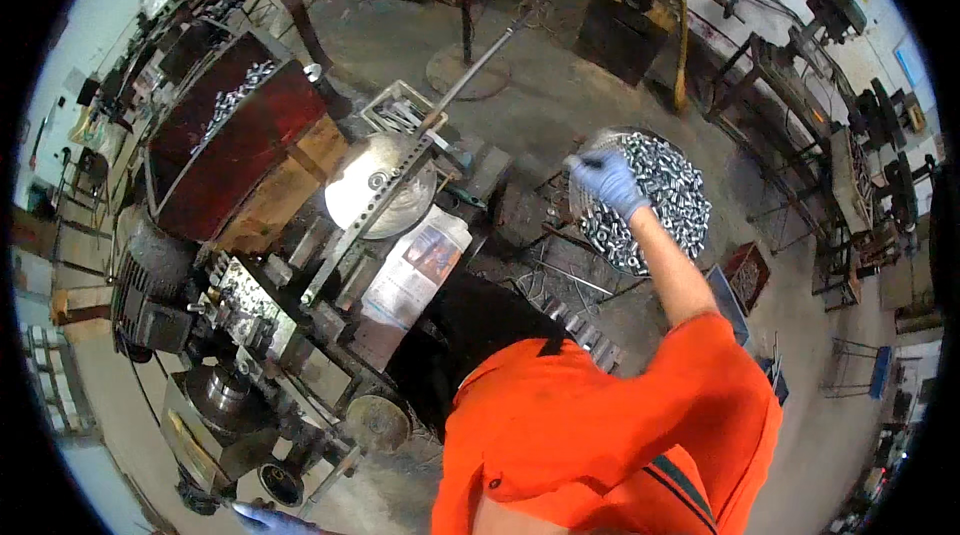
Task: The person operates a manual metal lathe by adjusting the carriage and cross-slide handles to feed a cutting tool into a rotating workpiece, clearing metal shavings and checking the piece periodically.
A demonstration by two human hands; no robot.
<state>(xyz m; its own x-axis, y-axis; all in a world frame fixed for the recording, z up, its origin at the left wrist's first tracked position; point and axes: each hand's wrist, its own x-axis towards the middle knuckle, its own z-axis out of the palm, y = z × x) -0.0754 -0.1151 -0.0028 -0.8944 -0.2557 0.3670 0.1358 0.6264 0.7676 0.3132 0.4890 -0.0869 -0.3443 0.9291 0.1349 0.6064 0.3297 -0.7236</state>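
Observation:
My right hand, in a light blue glove, is over the left side of a wide round basket heaped with shiny metal fittings. Its fingers are drawn together toward the left, and a small blurred thing at their tips is too unclear to name. Only part of my left hand shows at the lower edge, also gloved in blue. It is nearest a black handwheel on the machine; its grip is cut off from view.
A long perforated metal bar slants over a round metal disc. Printed paper lies beside it. A red bin with metal pieces stands at the left. Metal rods lie below the basket, and a red tray sits right of it.

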